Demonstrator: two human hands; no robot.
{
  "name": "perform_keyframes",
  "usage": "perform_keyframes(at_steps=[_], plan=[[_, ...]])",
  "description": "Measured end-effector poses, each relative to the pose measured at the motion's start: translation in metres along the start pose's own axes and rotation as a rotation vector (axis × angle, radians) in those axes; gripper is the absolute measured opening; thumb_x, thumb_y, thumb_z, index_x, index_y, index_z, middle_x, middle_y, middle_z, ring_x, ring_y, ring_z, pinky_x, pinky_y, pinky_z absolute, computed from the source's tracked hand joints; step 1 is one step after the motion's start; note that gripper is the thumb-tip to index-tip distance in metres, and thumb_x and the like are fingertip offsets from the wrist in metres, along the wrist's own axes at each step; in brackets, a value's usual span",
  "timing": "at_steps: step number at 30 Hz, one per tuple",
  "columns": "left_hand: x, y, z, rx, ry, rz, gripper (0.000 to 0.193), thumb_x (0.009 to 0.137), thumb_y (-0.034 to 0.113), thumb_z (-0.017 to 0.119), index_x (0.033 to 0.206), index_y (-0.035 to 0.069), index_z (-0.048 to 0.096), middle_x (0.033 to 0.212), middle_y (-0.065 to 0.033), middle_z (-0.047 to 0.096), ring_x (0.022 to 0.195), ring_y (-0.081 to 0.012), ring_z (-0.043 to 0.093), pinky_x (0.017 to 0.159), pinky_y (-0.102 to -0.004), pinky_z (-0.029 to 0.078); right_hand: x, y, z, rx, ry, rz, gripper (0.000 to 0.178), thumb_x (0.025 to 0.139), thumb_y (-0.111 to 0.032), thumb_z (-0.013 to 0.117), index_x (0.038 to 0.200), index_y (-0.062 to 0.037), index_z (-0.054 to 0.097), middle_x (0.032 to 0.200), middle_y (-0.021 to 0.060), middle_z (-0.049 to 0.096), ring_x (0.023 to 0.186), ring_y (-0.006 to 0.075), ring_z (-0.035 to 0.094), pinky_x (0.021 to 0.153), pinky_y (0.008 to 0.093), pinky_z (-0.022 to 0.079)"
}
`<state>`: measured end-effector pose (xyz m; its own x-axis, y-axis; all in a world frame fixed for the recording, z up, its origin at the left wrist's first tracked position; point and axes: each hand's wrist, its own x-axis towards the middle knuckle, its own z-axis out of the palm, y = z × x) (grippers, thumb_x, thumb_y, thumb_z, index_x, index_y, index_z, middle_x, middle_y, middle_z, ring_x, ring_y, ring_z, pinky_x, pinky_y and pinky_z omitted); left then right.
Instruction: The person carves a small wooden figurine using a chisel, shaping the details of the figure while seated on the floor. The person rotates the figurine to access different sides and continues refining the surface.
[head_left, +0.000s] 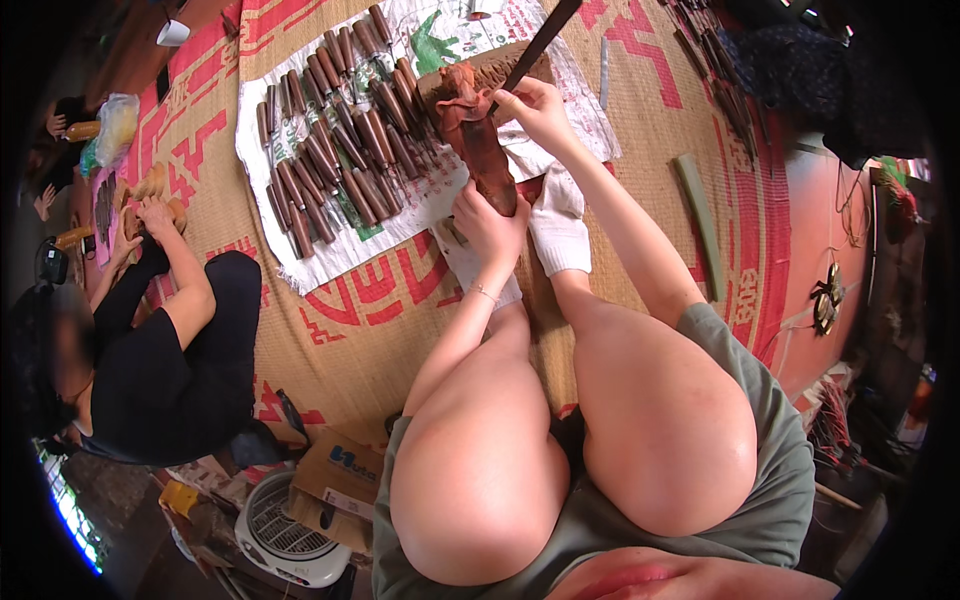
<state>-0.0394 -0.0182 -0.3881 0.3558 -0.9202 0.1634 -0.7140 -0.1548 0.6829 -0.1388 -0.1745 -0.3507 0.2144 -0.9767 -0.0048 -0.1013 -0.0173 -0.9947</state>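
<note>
My left hand (490,228) is closed around the near end of a long reddish-brown piece (485,150), possibly wood. A crumpled reddish strip, perhaps cloth, (462,92) lies at that piece's far end, beside a brown block (510,70) with a carved-looking surface. In my right hand (537,112), pinched between thumb and fingers, is a long dark flat bar (543,45) slanting up to the right. Its lower tip meets the far end of the brown piece; the exact contact is hidden. My feet in white socks (562,235) are close below the work.
Several short brown cylinders (345,140) lie in rows on a white printed sheet (300,262) over a patterned straw mat (390,330). At left, a person in black (190,370) sits working. A greenish strip (697,215) lies at right; a cardboard box (335,475) and white fan (290,530) stand lower left.
</note>
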Motion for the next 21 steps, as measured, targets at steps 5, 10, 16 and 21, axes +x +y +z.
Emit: perform_keyframes(at_steps=[5,10,16,21], plan=[[-0.001,0.002,-0.001,0.001,0.017,0.018,0.069,0.069,0.028,0.075,0.12,-0.004,0.043,0.11,-0.0235,0.05,0.105,-0.0418,0.047,0.087,-0.0523,0.038,-0.014,-0.005,-0.001,0.185,0.128,-0.041,0.014,0.086,-0.008,0.069,0.095,0.0012,0.065,0.083,0.0042,0.068,0.078,0.0098,0.064,0.07,0.0258,0.054],[0.0,-0.001,0.0,0.005,0.034,0.034,0.068,0.069,0.028,0.075,0.12,-0.003,0.043,0.109,-0.0225,0.05,0.103,-0.0411,0.048,0.084,-0.052,0.039,-0.03,-0.002,-0.009,0.22,0.121,-0.042,0.01,0.083,-0.001,0.07,0.087,0.0018,0.061,0.082,0.007,0.068,0.076,0.0133,0.068,0.067,0.0266,0.058],[0.001,0.001,-0.003,-0.014,-0.006,0.009,0.07,0.069,0.029,0.076,0.12,-0.004,0.043,0.108,-0.0232,0.05,0.104,-0.0415,0.047,0.086,-0.0518,0.038,-0.031,0.009,-0.005,0.098,0.073,-0.011,0.013,0.084,-0.003,0.067,0.077,0.0012,0.057,0.076,0.0054,0.066,0.074,0.0115,0.068,0.065,0.0224,0.055],[0.0,0.001,-0.004,-0.018,-0.019,-0.011,0.072,0.069,0.03,0.077,0.12,-0.007,0.042,0.11,-0.0256,0.05,0.105,-0.0426,0.046,0.09,-0.0518,0.037,-0.028,-0.001,0.011,0.261,0.023,0.12,0.012,0.085,-0.003,0.064,0.086,-0.0003,0.052,0.081,0.0079,0.064,0.08,0.0181,0.071,0.066,0.0266,0.058]])
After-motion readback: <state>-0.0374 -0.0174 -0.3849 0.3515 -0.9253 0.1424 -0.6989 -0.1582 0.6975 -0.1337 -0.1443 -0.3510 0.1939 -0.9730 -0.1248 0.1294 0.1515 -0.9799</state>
